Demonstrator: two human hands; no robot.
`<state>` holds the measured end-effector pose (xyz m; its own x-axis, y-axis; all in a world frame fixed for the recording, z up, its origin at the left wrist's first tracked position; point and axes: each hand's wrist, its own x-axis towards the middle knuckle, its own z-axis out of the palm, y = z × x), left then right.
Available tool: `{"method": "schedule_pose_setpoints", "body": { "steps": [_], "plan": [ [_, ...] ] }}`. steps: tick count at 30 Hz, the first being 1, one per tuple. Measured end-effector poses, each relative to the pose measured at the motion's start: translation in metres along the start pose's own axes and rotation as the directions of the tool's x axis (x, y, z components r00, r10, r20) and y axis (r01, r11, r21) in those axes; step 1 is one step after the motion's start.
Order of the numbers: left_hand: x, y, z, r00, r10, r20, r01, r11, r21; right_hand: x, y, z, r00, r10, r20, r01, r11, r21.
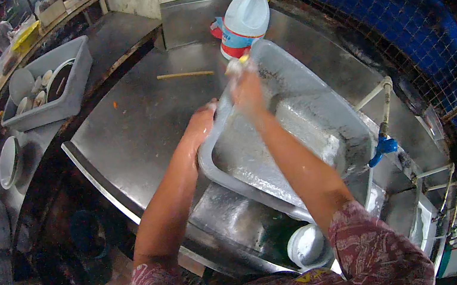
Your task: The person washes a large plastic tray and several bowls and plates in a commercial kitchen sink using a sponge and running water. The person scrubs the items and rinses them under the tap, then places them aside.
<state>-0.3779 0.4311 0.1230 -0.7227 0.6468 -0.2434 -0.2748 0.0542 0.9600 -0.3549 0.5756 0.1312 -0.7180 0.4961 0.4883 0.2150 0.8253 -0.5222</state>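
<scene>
A large grey plastic tub (235,182) is tilted over the stainless steel sink, its wet inside streaked with dark marks and suds. My left hand (200,124) grips the left rim of the tub, fingers on the outer side. At the far left corner, my right hand (247,89) presses a foamy, yellowish sponge (242,62) to the rim. Motion blurs this hand, and foam hides much of the sponge. Just beyond it stands a big white plastic jug (250,14) with a red cap and a printed label.
A steel counter (136,108) extends left, with a thin stick (185,75) on it. A grey bin of dishes (78,86) stands farther left. On the right, a pipe tap with a blue handle (382,151) juts near the tub. A white bowl (309,246) sits below the tub.
</scene>
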Motion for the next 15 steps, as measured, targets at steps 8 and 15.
{"method": "schedule_pose_setpoints", "body": {
  "steps": [8,15],
  "plan": [
    [0.010,0.028,0.019,0.977,-0.207,-0.048,0.200,0.972,-0.126,-0.153,-0.091,-0.065,0.918,-0.211,0.337,0.138,0.964,0.229],
    [0.046,0.040,0.039,0.958,0.288,0.005,-0.108,0.346,0.932,-0.220,-0.040,-0.130,0.811,-0.295,0.506,0.373,0.926,-0.057]
  ]
}}
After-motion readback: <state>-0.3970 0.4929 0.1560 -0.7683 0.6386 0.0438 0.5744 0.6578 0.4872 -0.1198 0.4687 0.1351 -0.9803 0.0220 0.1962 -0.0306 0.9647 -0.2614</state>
